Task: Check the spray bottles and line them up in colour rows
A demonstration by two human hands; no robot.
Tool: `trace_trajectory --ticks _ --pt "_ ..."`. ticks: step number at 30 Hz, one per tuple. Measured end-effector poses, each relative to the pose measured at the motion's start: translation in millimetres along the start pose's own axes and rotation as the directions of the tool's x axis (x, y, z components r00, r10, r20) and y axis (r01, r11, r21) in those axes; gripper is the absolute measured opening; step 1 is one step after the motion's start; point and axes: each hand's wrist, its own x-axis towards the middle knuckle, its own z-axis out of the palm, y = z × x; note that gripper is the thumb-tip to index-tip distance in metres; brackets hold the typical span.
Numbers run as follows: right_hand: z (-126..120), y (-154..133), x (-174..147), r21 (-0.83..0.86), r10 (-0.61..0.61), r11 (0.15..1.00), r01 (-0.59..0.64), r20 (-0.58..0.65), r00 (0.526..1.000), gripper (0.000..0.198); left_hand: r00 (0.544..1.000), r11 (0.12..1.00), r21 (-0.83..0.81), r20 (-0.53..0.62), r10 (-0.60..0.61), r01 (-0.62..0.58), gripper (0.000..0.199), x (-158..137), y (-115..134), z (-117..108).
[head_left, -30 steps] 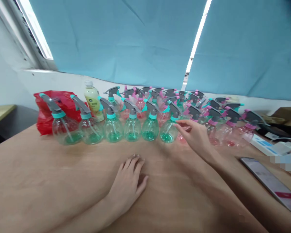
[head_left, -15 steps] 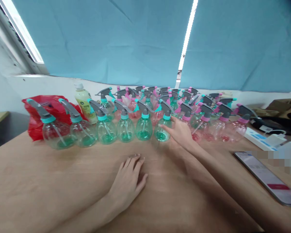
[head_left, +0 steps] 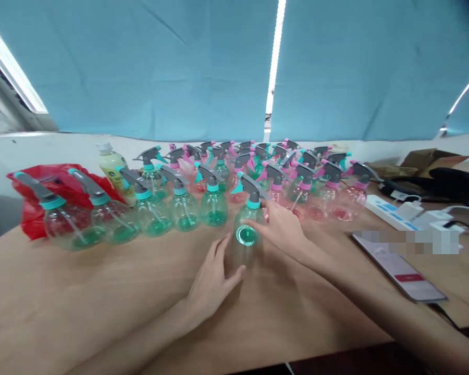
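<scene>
A green see-through spray bottle (head_left: 242, 221) with a teal collar and grey trigger head is gripped by my right hand (head_left: 283, 226), thumb in front and fingers round its right side. Its base tips towards me and appears lifted off the table. Just left of it, my left hand (head_left: 214, 281) is held with fingers apart, holding nothing. Another green spray bottle (head_left: 213, 205) stands behind and to the left, in a row with several more. Pink spray bottles, such as one with a pink collar (head_left: 350, 200), continue the row to the right.
More spray bottles crowd behind the front row. A red plastic bag (head_left: 27, 208) and a pale yellow-green bottle (head_left: 111, 164) stand at the left. A phone (head_left: 394, 268), a white power strip (head_left: 386, 211) and cables lie at the right of the wooden table (head_left: 140, 291).
My right hand has taken hold of the green spray bottle and drawn it out of the row towards me, tilting it. My left hand has risen closer to it. The view has shifted right.
</scene>
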Motion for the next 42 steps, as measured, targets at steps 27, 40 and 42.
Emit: trace_trajectory --ticks 27,40,42 --pt "-82 31 -31 0.570 -0.161 0.817 0.088 0.078 0.984 0.027 0.951 0.913 -0.314 0.084 0.299 -0.260 0.078 45 74 63" --pt "-59 29 -2 0.450 -0.152 0.878 0.164 -0.062 0.986 0.024 0.955 0.965 0.053 0.170 0.244 -0.256 0.082 48 33 47" --pt "-49 34 5 0.444 -0.167 0.875 0.193 -0.098 0.981 0.029 0.957 0.950 0.184 0.195 0.215 -0.251 0.077 44 23 45"
